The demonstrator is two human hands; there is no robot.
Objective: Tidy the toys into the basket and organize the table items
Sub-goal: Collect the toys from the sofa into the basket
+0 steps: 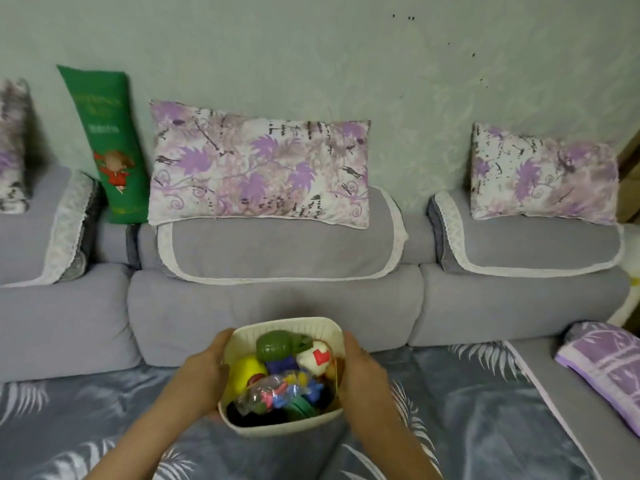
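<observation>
Head view: left hand [202, 372] and right hand [362, 370] each grip a side of the toy-filled basket [277, 424]. It sits over the sofa [277, 299], floral pillow [259, 164] well behind, folded purple cloth [602, 362] off right.

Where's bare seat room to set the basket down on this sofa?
Both hands, left hand and right hand, grip the basket over the leaf-print seat cover. That cover looks bare on both sides of the basket. The far right is crowded: a folded purple towel lies there.

Sofa seat [467, 393] lies open around the basket [277, 426]; folded purple cloth [602, 365] blocks far right
</observation>
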